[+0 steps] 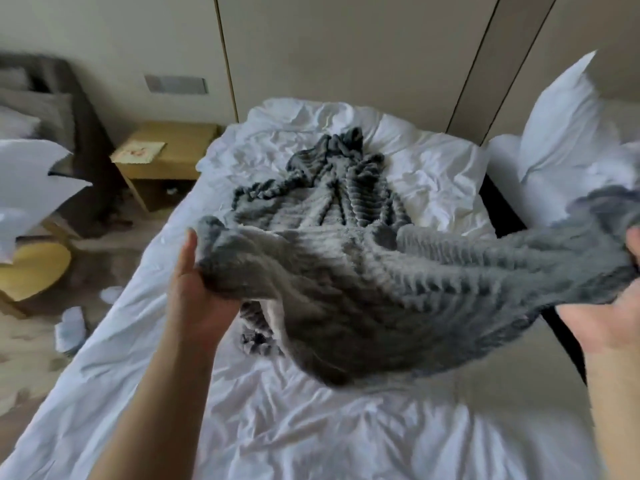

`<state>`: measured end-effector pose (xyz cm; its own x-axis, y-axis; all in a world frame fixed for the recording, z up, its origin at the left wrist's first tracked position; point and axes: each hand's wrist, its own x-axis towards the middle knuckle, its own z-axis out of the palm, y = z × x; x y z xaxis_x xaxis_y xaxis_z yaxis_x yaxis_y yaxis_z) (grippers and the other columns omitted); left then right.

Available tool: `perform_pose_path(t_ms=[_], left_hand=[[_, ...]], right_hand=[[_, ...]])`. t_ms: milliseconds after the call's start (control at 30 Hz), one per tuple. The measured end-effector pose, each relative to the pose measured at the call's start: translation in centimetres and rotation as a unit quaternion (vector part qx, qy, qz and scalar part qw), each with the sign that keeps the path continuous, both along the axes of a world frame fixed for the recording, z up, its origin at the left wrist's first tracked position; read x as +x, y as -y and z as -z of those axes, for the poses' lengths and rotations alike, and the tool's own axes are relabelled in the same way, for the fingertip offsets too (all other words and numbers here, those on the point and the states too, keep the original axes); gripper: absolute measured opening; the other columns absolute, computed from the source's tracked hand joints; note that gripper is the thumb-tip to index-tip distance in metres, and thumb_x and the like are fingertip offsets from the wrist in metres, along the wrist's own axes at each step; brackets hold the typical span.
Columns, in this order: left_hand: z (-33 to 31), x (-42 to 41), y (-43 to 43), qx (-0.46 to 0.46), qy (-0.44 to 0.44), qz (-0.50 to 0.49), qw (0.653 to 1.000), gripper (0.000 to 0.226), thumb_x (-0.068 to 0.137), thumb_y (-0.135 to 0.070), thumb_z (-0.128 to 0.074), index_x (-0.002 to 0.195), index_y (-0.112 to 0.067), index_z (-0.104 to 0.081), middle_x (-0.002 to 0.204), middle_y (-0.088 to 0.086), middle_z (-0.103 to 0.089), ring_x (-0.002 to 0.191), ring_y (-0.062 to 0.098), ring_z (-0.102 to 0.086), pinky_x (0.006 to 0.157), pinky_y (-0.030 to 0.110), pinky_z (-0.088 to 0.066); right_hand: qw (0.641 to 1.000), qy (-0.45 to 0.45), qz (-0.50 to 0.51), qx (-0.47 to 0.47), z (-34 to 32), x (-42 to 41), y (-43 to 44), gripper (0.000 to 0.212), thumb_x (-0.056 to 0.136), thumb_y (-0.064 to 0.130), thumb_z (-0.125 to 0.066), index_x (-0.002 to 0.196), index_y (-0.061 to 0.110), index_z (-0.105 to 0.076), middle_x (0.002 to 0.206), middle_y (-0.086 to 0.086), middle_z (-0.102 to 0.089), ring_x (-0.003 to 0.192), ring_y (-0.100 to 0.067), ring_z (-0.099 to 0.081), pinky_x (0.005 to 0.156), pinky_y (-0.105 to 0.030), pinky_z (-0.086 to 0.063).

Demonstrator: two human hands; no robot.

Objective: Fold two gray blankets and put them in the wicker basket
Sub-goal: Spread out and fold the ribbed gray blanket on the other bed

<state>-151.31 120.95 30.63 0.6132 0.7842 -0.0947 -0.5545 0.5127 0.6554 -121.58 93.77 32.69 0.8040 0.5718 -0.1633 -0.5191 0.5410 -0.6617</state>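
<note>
A gray ribbed blanket (pixel 381 292) hangs stretched between my two hands above the bed. My left hand (pixel 197 292) grips one bunched corner of it at the left. My right hand (pixel 609 320) grips the other end at the right edge of the view. The blanket's middle sags toward the sheet. Gray ribbed fabric (pixel 332 188) also lies crumpled farther back on the bed; I cannot tell whether it is a second blanket or the same one trailing. No wicker basket is in view.
The bed (pixel 311 427) has a wrinkled white sheet. A white pillow (pixel 561 133) stands at the right. A wooden nightstand (pixel 166 161) sits left of the bed, with white scraps (pixel 71 327) on the floor. Wardrobe doors (pixel 346 46) rise behind.
</note>
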Motion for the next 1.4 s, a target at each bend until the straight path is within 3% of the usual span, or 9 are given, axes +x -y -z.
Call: perform_pose_path(t_ms=[100, 167, 300, 500, 633, 733, 833, 967, 1400], left_hand=[[-3.0, 2.6, 2.5, 0.139, -0.191, 0.041, 0.971, 0.021, 0.083, -0.03, -0.063, 0.078, -0.014, -0.076, 0.078, 0.009, -0.072, 0.067, 0.019, -0.07, 0.066, 0.033, -0.057], [-3.4, 4.1, 4.4, 0.172, -0.266, 0.033, 0.948, 0.018, 0.083, -0.026, -0.069, 0.07, -0.014, -0.069, 0.068, 0.013, -0.066, 0.059, 0.024, -0.066, 0.061, 0.036, -0.054], [-4.5, 5.8, 6.4, 0.179, -0.254, 0.018, 0.95, 0.02, 0.088, -0.031, -0.065, 0.07, -0.024, -0.073, 0.07, 0.006, -0.069, 0.065, 0.025, -0.068, 0.074, 0.047, -0.054], [-5.7, 7.9, 8.6, 0.127, -0.261, 0.067, 0.955, 0.037, 0.074, -0.046, -0.074, 0.083, -0.01, -0.075, 0.086, 0.018, -0.074, 0.075, 0.033, -0.072, 0.077, 0.054, -0.058], [-5.8, 9.5, 9.9, 0.15, -0.27, 0.088, 0.947, 0.038, 0.08, -0.047, -0.07, 0.092, -0.011, -0.068, 0.072, 0.002, -0.072, 0.067, 0.016, -0.07, 0.062, 0.031, -0.053], [-5.9, 10.2, 10.5, 0.177, -0.261, 0.098, 0.944, 0.03, 0.081, -0.044, -0.07, 0.074, -0.014, -0.072, 0.071, 0.005, -0.071, 0.066, 0.017, -0.069, 0.069, 0.035, -0.049], [-5.6, 10.6, 11.9, 0.189, -0.254, 0.089, 0.944, 0.025, 0.085, -0.038, -0.068, 0.072, -0.018, -0.074, 0.076, 0.005, -0.075, 0.072, 0.02, -0.072, 0.074, 0.038, -0.054], [-4.7, 10.8, 13.0, 0.266, -0.292, 0.06, 0.917, 0.028, 0.095, -0.02, -0.053, 0.078, -0.029, -0.074, 0.08, 0.002, -0.076, 0.08, 0.023, -0.072, 0.079, 0.046, -0.056], [-3.5, 10.8, 13.6, 0.186, -0.263, 0.137, 0.937, 0.041, 0.094, -0.039, -0.051, 0.079, -0.009, -0.074, 0.079, 0.016, -0.069, 0.071, 0.023, -0.062, 0.064, 0.033, -0.049]], right_hand=[[0.989, 0.104, -0.082, -0.068, -1.5, -2.7, -3.3, 0.045, 0.078, 0.033, -0.066, 0.12, 0.015, -0.068, 0.127, -0.013, -0.064, 0.114, -0.03, -0.063, 0.089, -0.049, -0.054], [0.987, 0.064, -0.115, -0.087, 0.0, -5.8, -4.5, 0.039, 0.09, 0.02, -0.053, 0.125, 0.006, -0.062, 0.128, -0.021, -0.061, 0.116, -0.034, -0.06, 0.1, -0.049, -0.047], [0.984, 0.026, -0.081, -0.155, 0.8, -7.3, -4.5, 0.03, 0.098, 0.015, -0.043, 0.117, 0.002, -0.062, 0.119, -0.021, -0.064, 0.109, -0.032, -0.061, 0.101, -0.049, -0.045], [0.971, -0.037, -0.069, -0.225, -1.5, -5.4, -2.4, 0.033, 0.094, 0.024, -0.05, 0.087, 0.008, -0.077, 0.09, -0.018, -0.074, 0.075, -0.031, -0.073, 0.054, -0.035, -0.056], [0.984, -0.022, -0.062, -0.167, -2.4, -5.4, -1.8, 0.036, 0.087, 0.04, -0.06, 0.112, 0.017, -0.071, 0.108, -0.011, -0.073, 0.098, -0.032, -0.07, 0.075, -0.044, -0.055], [0.994, -0.04, 0.089, -0.051, -3.6, -5.9, -1.9, 0.037, 0.083, 0.048, -0.064, 0.111, 0.024, -0.071, 0.11, 0.0, -0.073, 0.098, -0.018, -0.07, 0.08, -0.038, -0.054], [0.981, 0.162, 0.045, -0.095, -5.1, -8.9, -3.2, 0.018, 0.085, 0.039, -0.063, 0.088, 0.028, -0.077, 0.088, 0.005, -0.076, 0.078, -0.011, -0.071, 0.07, -0.027, -0.056], [0.815, 0.476, -0.073, -0.323, -3.5, -11.4, -4.9, 0.018, 0.085, 0.032, -0.065, 0.095, 0.047, -0.067, 0.096, 0.026, -0.07, 0.091, 0.013, -0.061, 0.081, -0.005, -0.044], [0.78, 0.525, 0.008, -0.341, -1.3, -11.5, -4.3, 0.021, 0.091, 0.03, -0.061, 0.107, 0.023, -0.074, 0.087, 0.011, -0.075, 0.081, 0.005, -0.067, 0.073, -0.021, -0.055]])
